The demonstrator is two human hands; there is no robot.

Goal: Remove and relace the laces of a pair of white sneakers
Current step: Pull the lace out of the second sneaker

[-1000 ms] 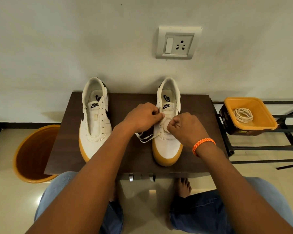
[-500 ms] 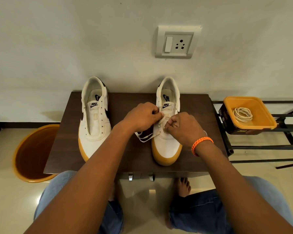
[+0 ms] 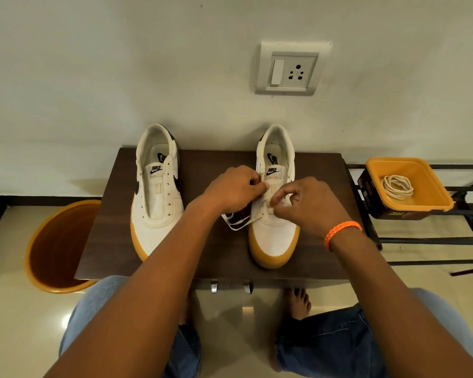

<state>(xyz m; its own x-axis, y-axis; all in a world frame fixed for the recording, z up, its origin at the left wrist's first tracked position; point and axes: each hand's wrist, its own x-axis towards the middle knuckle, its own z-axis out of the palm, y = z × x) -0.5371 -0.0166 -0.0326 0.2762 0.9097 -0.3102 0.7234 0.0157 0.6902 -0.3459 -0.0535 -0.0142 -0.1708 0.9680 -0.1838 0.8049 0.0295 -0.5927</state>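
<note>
Two white sneakers with tan soles stand on a dark wooden table [image 3: 208,257]. The left sneaker [image 3: 156,195] has bare eyelets and no lace. Both hands work over the right sneaker [image 3: 273,236]. My left hand [image 3: 232,189] pinches the white lace [image 3: 236,222] at the eyelets on the shoe's left side. My right hand [image 3: 309,205] pinches the lace over the tongue, and an orange band sits on its wrist. A loop of lace hangs onto the table left of the shoe. The eyelets under my hands are hidden.
An orange tub [image 3: 410,184] on a black metal rack [image 3: 448,241] at the right holds a coiled white lace [image 3: 396,186]. An orange bucket [image 3: 55,246] stands on the floor at the left. A wall socket [image 3: 292,69] is above the table. My knees are below the table's front edge.
My right hand has shifted slightly and its fingers have spread a little over the tongue. The left hand stays at the eyelets, and the lace loop lies about where it was.
</note>
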